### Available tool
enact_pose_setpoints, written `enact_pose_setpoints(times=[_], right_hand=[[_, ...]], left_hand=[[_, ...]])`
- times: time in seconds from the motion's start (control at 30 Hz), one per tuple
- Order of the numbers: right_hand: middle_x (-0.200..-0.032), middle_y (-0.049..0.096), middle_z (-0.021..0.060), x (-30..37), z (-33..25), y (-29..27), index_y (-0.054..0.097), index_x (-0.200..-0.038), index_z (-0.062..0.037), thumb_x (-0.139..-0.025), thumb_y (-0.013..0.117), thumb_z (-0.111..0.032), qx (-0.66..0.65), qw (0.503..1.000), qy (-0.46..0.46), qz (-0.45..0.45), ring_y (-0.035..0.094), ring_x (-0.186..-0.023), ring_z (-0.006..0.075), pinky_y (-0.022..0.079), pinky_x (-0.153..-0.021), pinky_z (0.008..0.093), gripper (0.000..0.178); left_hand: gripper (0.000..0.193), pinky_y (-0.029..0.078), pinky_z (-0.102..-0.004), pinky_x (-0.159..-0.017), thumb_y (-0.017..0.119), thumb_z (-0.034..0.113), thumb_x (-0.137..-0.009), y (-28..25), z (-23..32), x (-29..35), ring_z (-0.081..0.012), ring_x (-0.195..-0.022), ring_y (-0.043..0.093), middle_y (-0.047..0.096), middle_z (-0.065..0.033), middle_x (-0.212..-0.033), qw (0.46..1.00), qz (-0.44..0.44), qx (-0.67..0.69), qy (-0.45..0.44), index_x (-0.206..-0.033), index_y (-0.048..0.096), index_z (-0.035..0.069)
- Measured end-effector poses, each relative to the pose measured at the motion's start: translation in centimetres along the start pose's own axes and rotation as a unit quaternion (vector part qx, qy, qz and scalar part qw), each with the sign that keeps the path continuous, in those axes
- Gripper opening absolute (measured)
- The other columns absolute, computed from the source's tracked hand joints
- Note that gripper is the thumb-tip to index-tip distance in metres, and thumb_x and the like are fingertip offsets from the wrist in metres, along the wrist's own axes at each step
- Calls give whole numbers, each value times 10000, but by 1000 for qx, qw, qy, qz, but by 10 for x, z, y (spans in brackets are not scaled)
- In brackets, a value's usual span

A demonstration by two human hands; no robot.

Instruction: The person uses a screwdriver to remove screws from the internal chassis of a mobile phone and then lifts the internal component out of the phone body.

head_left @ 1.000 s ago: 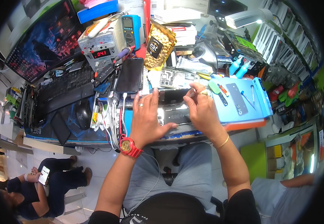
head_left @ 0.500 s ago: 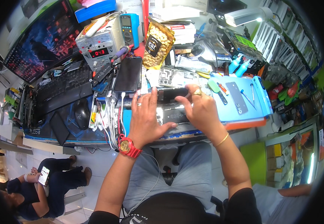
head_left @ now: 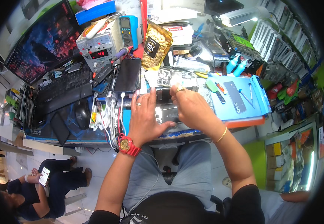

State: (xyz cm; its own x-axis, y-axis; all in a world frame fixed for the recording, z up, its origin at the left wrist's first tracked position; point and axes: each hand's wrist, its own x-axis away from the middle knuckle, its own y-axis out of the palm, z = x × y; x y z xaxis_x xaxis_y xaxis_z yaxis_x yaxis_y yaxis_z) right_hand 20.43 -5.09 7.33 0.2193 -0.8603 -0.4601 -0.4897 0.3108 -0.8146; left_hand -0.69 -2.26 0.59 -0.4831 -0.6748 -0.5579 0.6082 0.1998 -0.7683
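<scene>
Resting my left hand (head_left: 144,120) spread, opened phone (head_left: 168,114) at its 3 o'clock, long axis 9-to-3, right hand (head_left: 194,108) curled over it, grip unclear.

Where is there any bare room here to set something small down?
Some room on the blue mat, right of the grey phone panel and below the two thin tools. A smaller bare patch of dark desk mat lies below the keyboard, left of the flat dark slab. Crowded: the middle, with left hand, right hand, open phone, white cables and snack bag.
</scene>
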Motion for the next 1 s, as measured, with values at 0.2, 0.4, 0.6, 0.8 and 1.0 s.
enact_pose_setpoints(times=[0.2, 0.4, 0.6, 0.8, 1.0], right_hand=[[-930, 771, 175, 1, 1, -3, 690, -1197, 15, -943, 794, -175, 30, 995, -78, 54, 757, -854, 388, 582, -756, 488, 334], [-859, 770, 162, 5, 2, 0, 729, -1107, 9, -919, 838, -219, 75, 996, 8, 52, 758, -814, 371, 582, -741, 475, 315], [-936, 783, 166, 8, 0, -4, 685, -1153, 4, -929, 801, -124, 26, 999, 27, 23, 765, -857, 371, 591, -777, 451, 283], [-887, 774, 150, 30, 4, -19, 694, -1079, -4, -914, 821, -43, -148, 974, 92, 142, 763, -755, 292, 585, -681, 420, 212], [-764, 738, 70, 80, 21, -53, 720, -869, 15, -894, 887, -51, -152, 948, 208, 190, 623, -667, 98, 506, -621, 296, 182]], left_hand=[[1366, 261, -632, -1303, 951, 633, -705, 0, -1, -1, -375, -1380, 552, 589, -217, -1428, 1000, 2, -4, -3, -1657, 328, -123], [1359, 256, -638, -1301, 955, 622, -706, -1, 0, 1, -367, -1389, 551, 592, -213, -1423, 1000, -2, -1, -5, -1654, 333, -127], [1456, 249, -616, -1314, 951, 654, -687, 2, -3, 2, -401, -1366, 551, 578, -253, -1412, 1000, -7, -13, 4, -1688, 246, -132], [1443, 256, -618, -1308, 946, 656, -697, 2, -1, 1, -396, -1353, 557, 584, -254, -1402, 1000, 0, -15, 12, -1679, 256, -145], [1377, 246, -627, -1309, 946, 636, -707, -2, 0, 1, -381, -1373, 557, 592, -225, -1400, 1000, 5, -2, 4, -1658, 318, -138]])
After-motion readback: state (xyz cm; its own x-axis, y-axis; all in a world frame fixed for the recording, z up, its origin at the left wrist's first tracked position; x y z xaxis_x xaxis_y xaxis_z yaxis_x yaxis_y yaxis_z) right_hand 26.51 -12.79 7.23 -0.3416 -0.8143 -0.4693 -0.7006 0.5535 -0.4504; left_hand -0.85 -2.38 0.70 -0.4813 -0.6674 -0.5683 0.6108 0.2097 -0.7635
